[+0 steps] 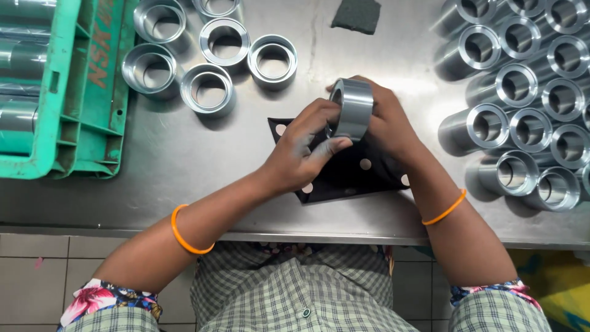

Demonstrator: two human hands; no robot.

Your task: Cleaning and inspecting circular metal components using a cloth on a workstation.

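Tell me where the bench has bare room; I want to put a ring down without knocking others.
Bare steel table lies between the green crate and the black perforated sheet, and along the near edge. Another gap sits above the hands, beside the dark pad. The right side is crowded with metal sleeves.

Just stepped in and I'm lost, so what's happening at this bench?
A person holds a steel ring in both hands, the left hand in front and the right hand behind, above a black pad with pale dots. More rings lie on the table to the left beside a green crate, and many sleeves stand at the right.
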